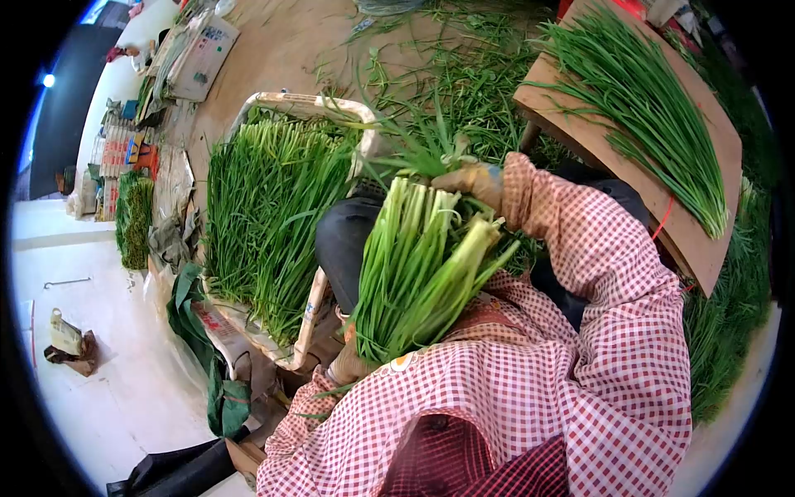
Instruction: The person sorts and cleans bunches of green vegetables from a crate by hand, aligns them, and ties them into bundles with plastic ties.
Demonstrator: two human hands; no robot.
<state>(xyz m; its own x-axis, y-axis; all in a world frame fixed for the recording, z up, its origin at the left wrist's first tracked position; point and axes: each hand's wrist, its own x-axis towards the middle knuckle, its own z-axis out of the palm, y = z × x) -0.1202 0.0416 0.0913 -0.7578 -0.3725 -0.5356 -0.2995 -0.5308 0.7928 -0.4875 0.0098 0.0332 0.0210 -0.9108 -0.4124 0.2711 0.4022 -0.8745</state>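
A thick bunch of garlic chives (406, 273) lies across my lap, its pale cut ends pointing away from me. Around the leafy lower end, my left hand (349, 364) is closed on the bunch, mostly hidden beneath it. At the pale ends is my gloved right hand (476, 184), its fingers closed on some loose green leaves (435, 153) that stick out past them. To the left of the bunch stands a white-rimmed crate (319, 103) packed with chives (273, 207).
On the right, a brown board (662, 166) carries a spread of long chives (654, 108). Leaf scraps (480, 91) litter the floor ahead. Flattened cardboard (199, 62) and another green bundle (134, 219) are at the left. More greens (729, 331) lie along the right edge.
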